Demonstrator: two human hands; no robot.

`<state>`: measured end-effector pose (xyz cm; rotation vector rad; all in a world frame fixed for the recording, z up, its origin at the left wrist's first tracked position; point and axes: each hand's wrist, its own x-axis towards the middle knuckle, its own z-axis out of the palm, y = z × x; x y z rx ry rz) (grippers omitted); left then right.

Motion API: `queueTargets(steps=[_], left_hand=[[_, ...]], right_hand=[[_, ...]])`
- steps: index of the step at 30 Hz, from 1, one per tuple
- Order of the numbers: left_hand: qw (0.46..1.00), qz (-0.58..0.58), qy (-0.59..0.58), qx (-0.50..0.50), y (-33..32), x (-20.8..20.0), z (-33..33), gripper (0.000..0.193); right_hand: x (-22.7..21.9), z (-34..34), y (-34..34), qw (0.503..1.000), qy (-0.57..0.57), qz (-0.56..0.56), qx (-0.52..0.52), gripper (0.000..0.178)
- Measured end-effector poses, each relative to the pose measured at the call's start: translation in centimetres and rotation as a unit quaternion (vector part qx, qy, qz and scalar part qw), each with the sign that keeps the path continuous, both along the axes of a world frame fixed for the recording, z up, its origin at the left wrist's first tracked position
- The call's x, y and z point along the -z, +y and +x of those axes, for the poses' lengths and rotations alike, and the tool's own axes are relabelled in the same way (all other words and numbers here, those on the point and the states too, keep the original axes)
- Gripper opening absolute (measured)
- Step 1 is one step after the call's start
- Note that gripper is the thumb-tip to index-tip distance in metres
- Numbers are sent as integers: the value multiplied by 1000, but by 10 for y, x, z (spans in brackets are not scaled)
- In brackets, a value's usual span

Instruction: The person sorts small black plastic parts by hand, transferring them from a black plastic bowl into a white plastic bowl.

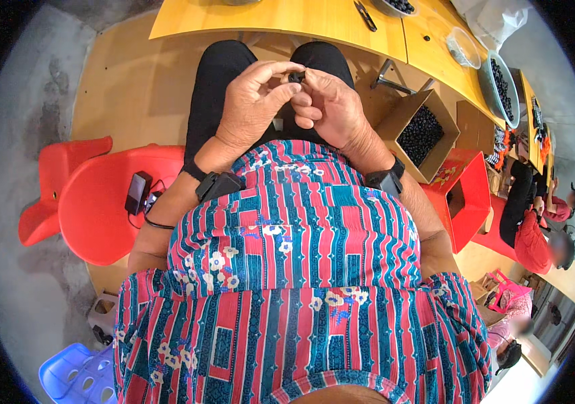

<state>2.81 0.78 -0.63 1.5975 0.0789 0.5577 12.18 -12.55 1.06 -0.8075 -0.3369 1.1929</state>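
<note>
Above my lap, a small black part (296, 77) is pinched between the fingertips of both hands. My left hand (250, 101) grips it with thumb and index finger. My right hand (334, 106) holds it from the other side, its lower fingers curled in. The part looks short and rounded, like the many black pieces nearby; its exact kind is too small to tell. To the right of my right hand stands an open cardboard box (395, 111) holding a heap of small black pieces (422, 135).
The yellow table (287, 15) ahead carries a slim black tool (366, 16), a clear plastic bowl (463, 47) and a teal basin (515, 111) of black pieces. A red chair (92, 209) stands left, a red box (469, 202) right. Other people (533, 236) sit far right.
</note>
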Motion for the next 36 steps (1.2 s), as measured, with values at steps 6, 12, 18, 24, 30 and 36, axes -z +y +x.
queueTargets(steps=[6, 12, 18, 24, 30, 36], left_hand=[[988, 138, -10, -65, 3, -9, -4, 22], [995, 83, 1, -53, 3, -6, -4, 22], [999, -13, 46, -13, -2, -13, -7, 22], [999, -34, 24, -11, -2, -11, -6, 22], [999, -31, 33, -18, -2, -11, -5, 22], [994, -108, 23, -16, -5, -4, -4, 22]], right_hand=[[-3, 1, 3, 999, -40, -34, -5, 26], [-7, 0, 5, 983, -142, -49, 103, 20], [-2, 11, 0, 977, -190, 13, 100, 17], [-9, 13, 1, 908, -390, -23, 150, 15], [-3, 10, 4, 895, -406, -24, 180, 12], [4, 2, 8, 868, -443, -13, 225, 10]])
